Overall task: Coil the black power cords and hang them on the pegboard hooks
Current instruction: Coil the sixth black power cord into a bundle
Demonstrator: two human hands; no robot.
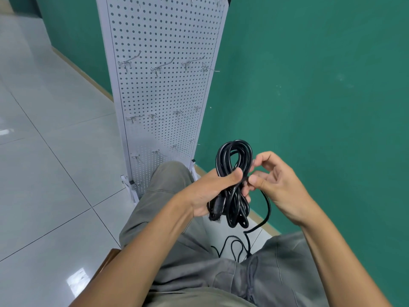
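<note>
Seated, grey trousers, knees toward white pegboard on its stand, set against green wall.

Left hand: clamped round middle of coiled black power cord, thumb pressed across the bundle, fingers wrapped behind. Loops stood up above the fist in an oval; more loops hung below it. Plug end seen at lower edge of the palm, pointed down.

Right hand: close beside the left, nearly touching. Thumb and forefinger pinched the cord's loose tail right at the waist of the coil; other fingers curled, apart from the bundle.

Loose tail: ran down from the right hand in a curve, dropped between the knees. Further slack of thin black cable lay in loops on the floor between the legs; could not tell whether same cord or another.

Coil held in the air, in front of pegboard's lower right corner, not touching it.

Metal hooks in rows across the board, upper, middle and low; all seen bare. Pale glossy floor tiles to the left. Brown edge of a seat under left thigh.
</note>
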